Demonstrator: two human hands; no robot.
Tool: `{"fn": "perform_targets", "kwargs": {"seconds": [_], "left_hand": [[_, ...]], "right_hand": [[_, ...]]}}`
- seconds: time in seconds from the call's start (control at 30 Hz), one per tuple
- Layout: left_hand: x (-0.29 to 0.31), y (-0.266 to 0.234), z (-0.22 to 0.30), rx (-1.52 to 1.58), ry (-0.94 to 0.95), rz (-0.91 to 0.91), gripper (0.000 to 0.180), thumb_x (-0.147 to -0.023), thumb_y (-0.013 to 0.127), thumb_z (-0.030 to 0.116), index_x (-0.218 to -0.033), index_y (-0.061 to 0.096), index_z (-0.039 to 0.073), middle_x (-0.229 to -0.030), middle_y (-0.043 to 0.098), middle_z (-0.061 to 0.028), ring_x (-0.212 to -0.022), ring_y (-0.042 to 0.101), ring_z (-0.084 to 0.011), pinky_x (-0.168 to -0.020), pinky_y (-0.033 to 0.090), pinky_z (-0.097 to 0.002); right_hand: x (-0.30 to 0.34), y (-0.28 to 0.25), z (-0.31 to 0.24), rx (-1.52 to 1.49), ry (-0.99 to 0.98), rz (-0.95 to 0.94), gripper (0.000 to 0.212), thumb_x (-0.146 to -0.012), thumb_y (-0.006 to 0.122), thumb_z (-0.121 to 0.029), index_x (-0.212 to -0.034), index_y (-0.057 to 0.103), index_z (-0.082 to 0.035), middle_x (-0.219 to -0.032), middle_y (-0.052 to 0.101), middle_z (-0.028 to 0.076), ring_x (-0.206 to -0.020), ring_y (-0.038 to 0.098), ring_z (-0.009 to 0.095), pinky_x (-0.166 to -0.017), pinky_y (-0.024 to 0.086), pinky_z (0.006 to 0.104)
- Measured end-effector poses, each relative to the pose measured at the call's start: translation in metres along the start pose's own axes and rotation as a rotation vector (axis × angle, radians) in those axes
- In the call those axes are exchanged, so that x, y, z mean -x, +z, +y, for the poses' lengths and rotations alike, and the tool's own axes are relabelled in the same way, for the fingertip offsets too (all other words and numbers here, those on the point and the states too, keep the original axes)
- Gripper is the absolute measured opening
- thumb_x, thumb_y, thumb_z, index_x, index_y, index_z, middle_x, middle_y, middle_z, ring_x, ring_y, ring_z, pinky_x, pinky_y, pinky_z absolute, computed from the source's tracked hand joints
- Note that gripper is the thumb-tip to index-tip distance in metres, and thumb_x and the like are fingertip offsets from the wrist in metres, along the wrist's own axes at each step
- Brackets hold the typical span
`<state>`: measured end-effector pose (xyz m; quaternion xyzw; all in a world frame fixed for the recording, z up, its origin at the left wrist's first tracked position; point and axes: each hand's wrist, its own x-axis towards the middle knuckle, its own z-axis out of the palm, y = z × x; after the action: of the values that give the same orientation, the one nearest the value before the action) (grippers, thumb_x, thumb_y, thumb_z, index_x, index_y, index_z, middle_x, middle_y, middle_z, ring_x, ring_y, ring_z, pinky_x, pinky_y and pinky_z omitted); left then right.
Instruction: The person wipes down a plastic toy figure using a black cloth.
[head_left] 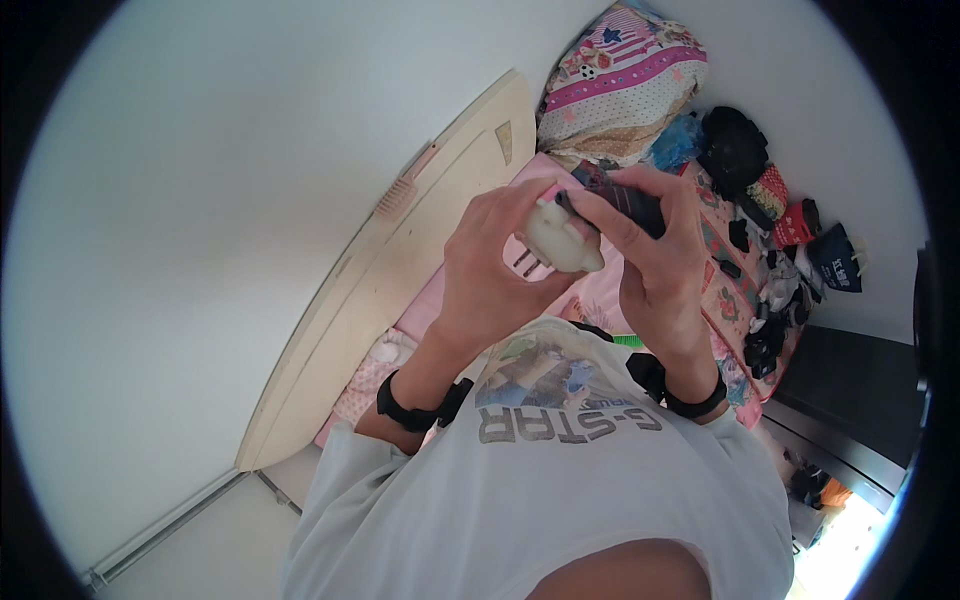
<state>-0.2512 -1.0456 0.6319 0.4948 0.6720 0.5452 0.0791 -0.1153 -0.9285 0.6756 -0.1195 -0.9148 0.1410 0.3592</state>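
My left hand [484, 272] curls around a rounded cream-white object [560, 240] with a pink patch on top; its exact kind cannot be made out. Against its upper side, my right hand [662, 270] grips a dark, blocky object [636, 206] with thin pale lines along it. The fingers partly cover both objects, which meet or nearly meet between my hands. Both hands are raised above the pink bed [610, 285], in front of my white shirt [600, 480]. A black band sits on each wrist.
A cream headboard [465, 135] runs along the left wall, with a pink comb [406, 187] on its top edge. Beyond the bed are a large patterned cloth bundle [630, 85] and a black bag [735, 148]. Clutter and a dark cabinet [850, 385] stand at the right.
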Motion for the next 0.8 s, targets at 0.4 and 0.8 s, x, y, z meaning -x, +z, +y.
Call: {"fn": "perform_targets", "kwargs": {"seconds": [0.4, 0.8], "left_hand": [[-0.003, -0.001, 0.006, 0.358, -0.290, -0.126, 0.078, -0.066, 0.090, 0.007, -0.134, 0.053, 0.002, -0.122, 0.064, -0.0089, -0.113, 0.063, -0.0172, -0.090, 0.057, -0.0328], [0.003, -0.002, -0.008, 0.630, -0.317, -0.133, 0.089, -0.062, 0.090, 0.000, -0.139, 0.045, 0.000, -0.130, 0.057, -0.0114, -0.122, 0.058, -0.0204, -0.101, 0.051, -0.0358]], "right_hand": [[0.018, 0.006, 0.007, 0.033, -0.156, 0.114, 0.053, -0.059, 0.069, -0.004, -0.110, 0.078, -0.018, -0.115, 0.059, 0.008, -0.099, 0.054, 0.030, -0.081, 0.052, 0.0395], [0.026, 0.012, 0.026, 0.033, 0.040, 0.172, 0.046, -0.068, 0.068, 0.000, -0.110, 0.077, -0.016, -0.114, 0.058, 0.008, -0.101, 0.055, 0.029, -0.086, 0.048, 0.0377]]}}
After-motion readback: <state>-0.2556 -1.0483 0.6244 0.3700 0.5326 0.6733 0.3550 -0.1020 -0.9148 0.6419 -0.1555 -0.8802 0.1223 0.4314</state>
